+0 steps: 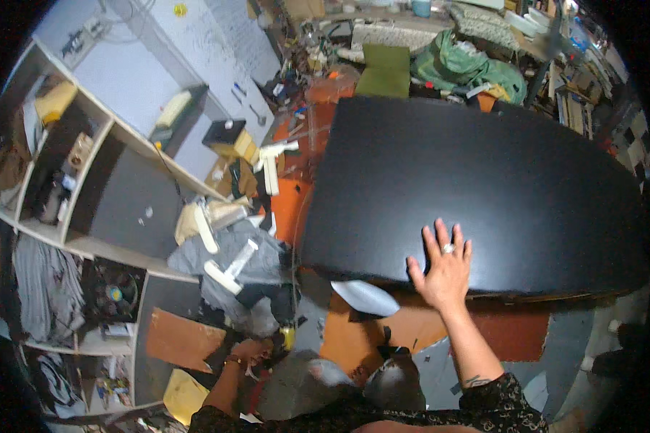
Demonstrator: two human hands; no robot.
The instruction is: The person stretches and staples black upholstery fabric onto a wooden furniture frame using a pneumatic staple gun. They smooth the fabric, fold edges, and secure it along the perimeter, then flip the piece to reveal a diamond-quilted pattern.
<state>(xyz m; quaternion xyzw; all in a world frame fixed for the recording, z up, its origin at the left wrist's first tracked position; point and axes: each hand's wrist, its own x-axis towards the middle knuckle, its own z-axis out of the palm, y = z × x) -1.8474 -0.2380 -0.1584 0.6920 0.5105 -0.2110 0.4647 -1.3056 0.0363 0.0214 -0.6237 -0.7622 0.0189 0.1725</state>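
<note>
A large black, smooth-covered panel [484,166] with a curved right side fills the middle and right. My right hand [444,274], wearing a ring, lies flat on its near edge with the fingers spread. Low on the left, my left hand [251,351] is closed beside my knee; whatever is in it is too dark and small to make out. Just right of that hand stands a small yellow object [287,338]. Under the panel's near edge, a pale pointed sheet [366,298] sticks out over an orange-brown board [426,325].
Wooden shelving [112,252] with cloth and odds and ends lines the left. Cream strips [231,268] lie on grey cloth [256,285] between shelves and panel. Beyond the panel are a green board [385,68], a green bag [477,68] and cluttered materials.
</note>
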